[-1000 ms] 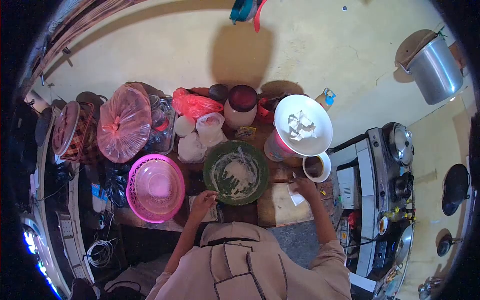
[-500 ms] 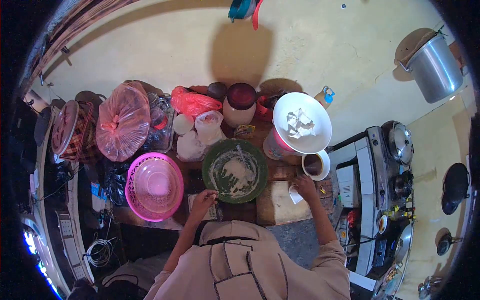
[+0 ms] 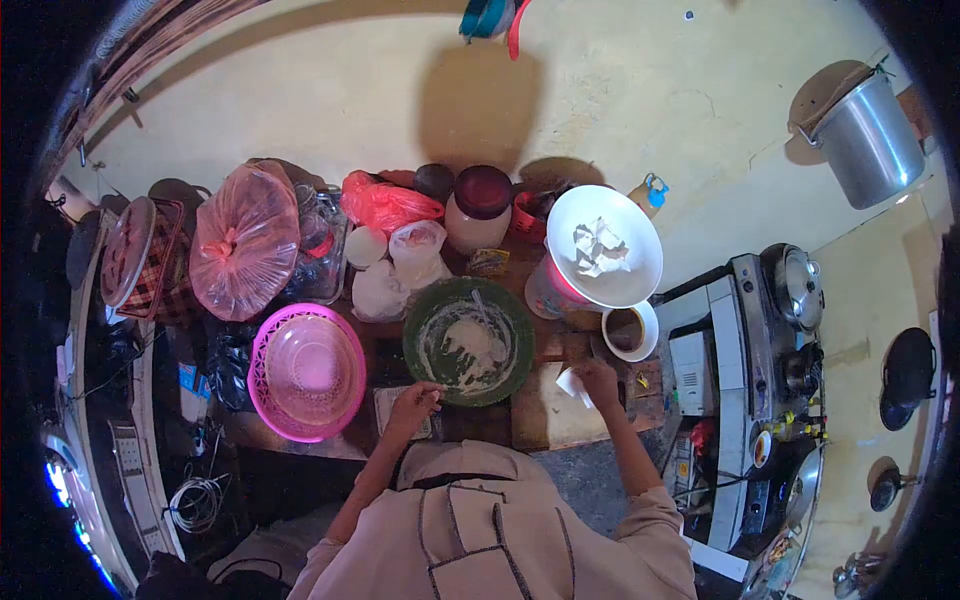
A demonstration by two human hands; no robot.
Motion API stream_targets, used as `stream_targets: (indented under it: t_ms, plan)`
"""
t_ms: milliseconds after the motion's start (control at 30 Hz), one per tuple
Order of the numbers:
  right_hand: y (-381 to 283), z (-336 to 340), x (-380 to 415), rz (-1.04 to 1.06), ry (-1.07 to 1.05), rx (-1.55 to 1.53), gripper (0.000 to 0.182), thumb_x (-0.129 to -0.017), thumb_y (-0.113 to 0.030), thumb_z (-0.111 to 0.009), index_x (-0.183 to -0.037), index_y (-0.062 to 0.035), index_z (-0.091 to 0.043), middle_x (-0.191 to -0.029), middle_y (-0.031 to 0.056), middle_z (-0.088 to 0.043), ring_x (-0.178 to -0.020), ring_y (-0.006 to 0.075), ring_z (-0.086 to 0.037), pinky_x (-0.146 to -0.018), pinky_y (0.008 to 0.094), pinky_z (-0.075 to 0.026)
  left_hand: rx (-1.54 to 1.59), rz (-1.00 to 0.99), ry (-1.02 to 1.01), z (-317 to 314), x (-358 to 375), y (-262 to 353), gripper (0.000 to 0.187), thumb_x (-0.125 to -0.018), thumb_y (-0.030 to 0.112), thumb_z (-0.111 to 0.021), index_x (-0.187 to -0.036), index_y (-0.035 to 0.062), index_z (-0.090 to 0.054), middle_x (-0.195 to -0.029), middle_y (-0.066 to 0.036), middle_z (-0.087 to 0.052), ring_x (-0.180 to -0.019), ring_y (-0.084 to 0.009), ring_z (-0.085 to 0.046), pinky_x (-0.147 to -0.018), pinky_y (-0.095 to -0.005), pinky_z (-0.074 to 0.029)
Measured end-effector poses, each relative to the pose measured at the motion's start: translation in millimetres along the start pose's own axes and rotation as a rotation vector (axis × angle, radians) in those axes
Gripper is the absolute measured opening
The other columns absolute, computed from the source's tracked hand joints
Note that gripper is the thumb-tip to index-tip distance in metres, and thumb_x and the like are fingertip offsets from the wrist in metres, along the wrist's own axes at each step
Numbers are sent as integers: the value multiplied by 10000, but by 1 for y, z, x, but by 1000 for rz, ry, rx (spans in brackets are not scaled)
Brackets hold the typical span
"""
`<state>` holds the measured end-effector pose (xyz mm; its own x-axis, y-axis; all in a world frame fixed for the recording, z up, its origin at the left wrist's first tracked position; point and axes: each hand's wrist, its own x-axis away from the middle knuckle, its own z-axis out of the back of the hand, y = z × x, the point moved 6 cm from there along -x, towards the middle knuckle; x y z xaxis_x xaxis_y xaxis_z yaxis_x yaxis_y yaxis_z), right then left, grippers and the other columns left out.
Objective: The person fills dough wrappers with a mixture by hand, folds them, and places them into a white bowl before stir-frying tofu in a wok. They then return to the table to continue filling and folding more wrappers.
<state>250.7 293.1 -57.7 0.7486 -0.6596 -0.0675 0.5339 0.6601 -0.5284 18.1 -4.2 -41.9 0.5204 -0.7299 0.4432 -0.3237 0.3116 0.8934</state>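
Note:
A green basin (image 3: 413, 352) stands in front of me, with pale, sticky-looking dough (image 3: 470, 345) in it and a spoon (image 3: 481, 308) leaning at its far side. My left hand (image 3: 413, 404) is at the near-left rim of the basin, its fingers drawn together; what they pinch, if anything, I cannot tell. Between the closed fingers of my right hand (image 3: 597, 382) is a small piece of white paper (image 3: 572, 385), held over a wooden board (image 3: 545, 415). Just beyond that hand is a white cup of dark liquid (image 3: 648, 335).
To the left sits a pink basket (image 3: 262, 390) with a clear bowl inside. Plastic bags (image 3: 245, 240) and a jar with a dark red lid (image 3: 482, 215) line the wall. A white bowl (image 3: 640, 225) holding crumpled paper tops a bucket. The stove (image 3: 745, 320) is at right.
My right hand has shifted slightly left, away from the cup, and the white paper has moved with it and turned. My left hand has slid slightly right along the basin's rim.

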Motion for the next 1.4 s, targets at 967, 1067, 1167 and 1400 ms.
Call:
stream_targets:
  t_ms: [967,1067,1167,1400]
  plan:
    - [-158,-116,-129,179,37,26,205,-671,-215,-639,-756,-37,-582,-734,168,-582,-732,343,-566,-681,421,-463,-447,-208,242,27,-33,-10,244,-732,221,-609,-794,-14,-597,-630,-96,-578,-608,-135,-561,-567,-280,-432]
    - [-167,-94,-116,288,73,-97,169,-681,-174,-634,-753,-37,-566,-730,150,-562,-682,330,-553,-616,421,-453,-417,-182,267,24,-29,-13,242,-729,220,-608,-792,-14,-597,-625,-98,-571,-597,-144,-546,-574,-283,-424]
    - [-185,-62,-91,319,90,-188,141,-702,-143,-619,-772,-40,-552,-707,134,-544,-639,319,-541,-568,406,-434,-409,-209,300,20,-26,-12,228,-739,207,-604,-787,-16,-597,-617,-87,-561,-578,-140,-528,-559,-277,-417]
    - [-169,-60,-35,209,-6,-77,76,-737,-111,-572,-776,-52,-545,-711,152,-549,-611,305,-564,-527,393,-438,-108,-111,240,12,-26,-7,214,-756,189,-618,-783,-22,-591,-594,-57,-546,-574,-124,-526,-533,-265,-429]
